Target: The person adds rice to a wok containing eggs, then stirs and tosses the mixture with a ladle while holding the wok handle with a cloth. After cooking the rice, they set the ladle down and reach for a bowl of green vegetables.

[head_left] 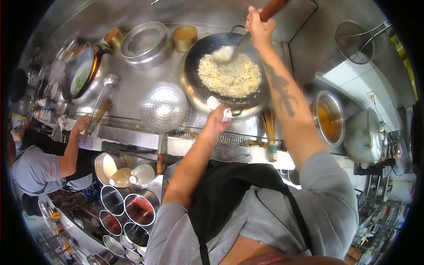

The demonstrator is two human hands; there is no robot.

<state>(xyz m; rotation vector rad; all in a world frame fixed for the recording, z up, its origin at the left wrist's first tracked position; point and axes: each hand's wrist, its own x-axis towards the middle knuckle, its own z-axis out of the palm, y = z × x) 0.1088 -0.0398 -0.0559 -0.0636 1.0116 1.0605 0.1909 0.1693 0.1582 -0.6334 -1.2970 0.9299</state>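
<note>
A black wok (192, 66) sits on the stove with fried rice (229, 77), yellow egg bits mixed through it. My left hand (217, 120) is closed around a white cloth (213, 103) at the wok's near handle. Above the wok's far right side, my right hand (260, 26) grips a ladle (273, 9) near the lower end of its wooden handle. The bowl of the ladle is down in the rice, and part of it looks smeared by motion or steam.
A perforated strainer (164, 106) lies left of the wok. Behind are a lidded metal pot (145, 44) and a brass-coloured can (185, 38). A bamboo brush (268, 126) and a pot of amber liquid (329, 119) are right. A co-worker (42, 170) handles a ladle at another wok.
</note>
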